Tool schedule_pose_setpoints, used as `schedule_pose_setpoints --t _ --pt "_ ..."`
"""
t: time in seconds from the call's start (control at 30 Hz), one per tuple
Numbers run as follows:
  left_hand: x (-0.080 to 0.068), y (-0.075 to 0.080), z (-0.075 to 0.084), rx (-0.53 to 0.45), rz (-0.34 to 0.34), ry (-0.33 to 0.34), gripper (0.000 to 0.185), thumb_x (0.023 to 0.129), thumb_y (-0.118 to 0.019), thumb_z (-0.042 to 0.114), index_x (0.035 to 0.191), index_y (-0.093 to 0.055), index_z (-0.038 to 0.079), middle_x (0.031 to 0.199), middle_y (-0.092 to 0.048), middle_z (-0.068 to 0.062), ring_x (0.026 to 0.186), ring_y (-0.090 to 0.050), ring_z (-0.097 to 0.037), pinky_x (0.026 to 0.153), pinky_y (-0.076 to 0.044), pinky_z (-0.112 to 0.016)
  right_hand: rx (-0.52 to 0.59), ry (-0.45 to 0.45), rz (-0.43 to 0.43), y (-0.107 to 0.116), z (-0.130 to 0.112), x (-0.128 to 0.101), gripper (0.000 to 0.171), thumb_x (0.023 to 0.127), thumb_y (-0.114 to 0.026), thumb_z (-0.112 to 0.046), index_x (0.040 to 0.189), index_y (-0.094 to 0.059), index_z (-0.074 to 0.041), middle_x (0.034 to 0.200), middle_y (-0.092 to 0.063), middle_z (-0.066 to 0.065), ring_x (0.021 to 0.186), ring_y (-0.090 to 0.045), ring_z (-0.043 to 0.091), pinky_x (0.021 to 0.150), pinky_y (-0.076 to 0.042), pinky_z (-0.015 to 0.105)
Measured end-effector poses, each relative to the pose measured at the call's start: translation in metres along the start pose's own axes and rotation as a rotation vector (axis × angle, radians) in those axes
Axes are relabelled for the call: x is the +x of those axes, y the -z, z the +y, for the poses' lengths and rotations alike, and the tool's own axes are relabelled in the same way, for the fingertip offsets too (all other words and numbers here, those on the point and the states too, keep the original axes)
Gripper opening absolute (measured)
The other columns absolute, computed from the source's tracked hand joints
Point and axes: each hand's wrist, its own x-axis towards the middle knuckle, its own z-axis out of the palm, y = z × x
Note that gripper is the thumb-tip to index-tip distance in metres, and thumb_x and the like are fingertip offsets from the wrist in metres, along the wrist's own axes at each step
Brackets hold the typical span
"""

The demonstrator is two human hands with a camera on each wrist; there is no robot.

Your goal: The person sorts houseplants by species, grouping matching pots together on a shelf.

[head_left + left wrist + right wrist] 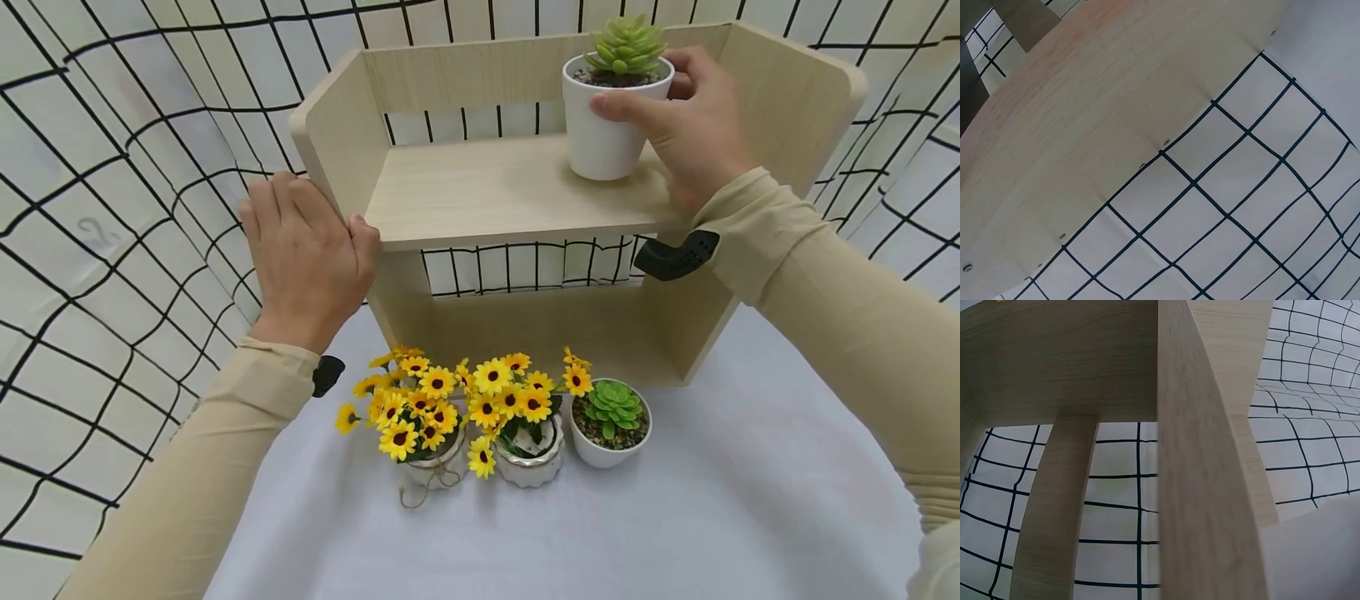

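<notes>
A pale wooden two-tier shelf (pixel 495 196) stands on a white table. On its upper board sits a white pot with a green succulent (pixel 609 125), and my right hand (pixel 686 121) grips this pot round its rim, thumb in front, fingers behind. My left hand (pixel 307 254) rests flat against the shelf's left side panel (pixel 330 142), holding nothing. The left wrist view shows only the outer face of the shelf panel (pixel 1104 106) against the grid cloth. The right wrist view shows the shelf boards (pixel 1204 462) from close up; no hand is seen there.
In front of the shelf stand two small pots of yellow flowers (pixel 420 417) (pixel 517 417) and a second white succulent pot (pixel 611 421). A white cloth with a black grid (pixel 127 208) hangs behind and at both sides. The white tabletop (pixel 570 542) stretches toward me.
</notes>
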Motion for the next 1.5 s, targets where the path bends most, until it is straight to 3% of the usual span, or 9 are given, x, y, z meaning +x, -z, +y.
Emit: schedule_pose_setpoints --t 0.4,0.77,0.97,1.17,1.23,1.43,1.5 --pt "-0.001 0.000 0.001 -0.001 0.005 0.002 0.048 0.099 -0.027 0.033 0.118 -0.040 -0.009 0.110 -0.044 -0.030 0.105 -0.035 -0.045 0.092 -0.023 -0.054 -0.162 -0.048 0.027 0.004 0.001 0.005 0.072 0.077 -0.090 -0.020 0.138 -0.051 -0.025 0.138 -0.055 -0.005 0.131 -0.048 0.012 0.123 -0.032 0.033" --pt "-0.001 -0.002 0.003 -0.007 0.009 0.002 0.047 0.099 -0.027 0.033 0.117 -0.040 -0.009 0.109 -0.044 -0.030 0.104 -0.034 -0.045 0.090 -0.023 -0.054 -0.236 -0.096 0.033 0.010 -0.001 0.002 0.082 0.080 -0.089 -0.027 0.147 -0.042 -0.024 0.137 -0.049 -0.007 0.133 -0.045 0.012 0.124 -0.033 0.032" --pt "-0.001 -0.002 0.001 -0.011 0.014 0.013 0.047 0.098 -0.028 0.033 0.117 -0.040 -0.008 0.108 -0.045 -0.031 0.104 -0.035 -0.045 0.089 -0.023 -0.054 -0.243 -0.075 0.039 0.017 0.001 -0.012 0.072 0.080 -0.088 -0.028 0.135 -0.041 -0.024 0.118 -0.044 -0.009 0.117 -0.041 0.010 0.109 -0.038 0.030" --pt "0.000 -0.003 0.002 -0.007 0.001 0.020 0.047 0.098 -0.028 0.033 0.117 -0.040 -0.008 0.109 -0.044 -0.031 0.103 -0.035 -0.045 0.090 -0.023 -0.054 -0.268 -0.028 0.062 0.029 0.005 -0.035 0.065 0.081 -0.087 -0.032 0.130 -0.045 -0.025 0.122 -0.044 -0.009 0.117 -0.043 0.012 0.105 -0.038 0.032" --pt "0.000 -0.003 0.002 -0.011 0.001 0.021 0.047 0.098 -0.028 0.033 0.118 -0.040 -0.008 0.108 -0.044 -0.031 0.103 -0.034 -0.045 0.090 -0.023 -0.054 -0.230 0.004 0.068 0.033 0.006 -0.043 0.061 0.080 -0.088 -0.029 0.126 -0.048 -0.024 0.122 -0.047 -0.008 0.116 -0.045 0.013 0.104 -0.039 0.033" --pt "0.000 -0.003 0.002 -0.016 0.010 0.021 0.048 0.098 -0.028 0.033 0.116 -0.040 -0.009 0.107 -0.043 -0.031 0.103 -0.034 -0.046 0.089 -0.023 -0.054 0.030 0.174 0.033 0.044 0.019 -0.070 0.050 0.079 -0.086 -0.007 0.117 -0.055 -0.015 0.116 -0.054 0.001 0.107 -0.055 0.019 0.093 -0.047 0.024" --pt "0.000 -0.003 0.003 -0.016 0.012 0.019 0.048 0.098 -0.028 0.034 0.117 -0.039 -0.009 0.107 -0.043 -0.031 0.103 -0.034 -0.046 0.089 -0.023 -0.054 0.034 0.226 0.016 0.048 0.026 -0.079 0.046 0.080 -0.083 -0.004 0.117 -0.057 -0.014 0.114 -0.056 0.003 0.106 -0.056 0.020 0.090 -0.049 0.021"
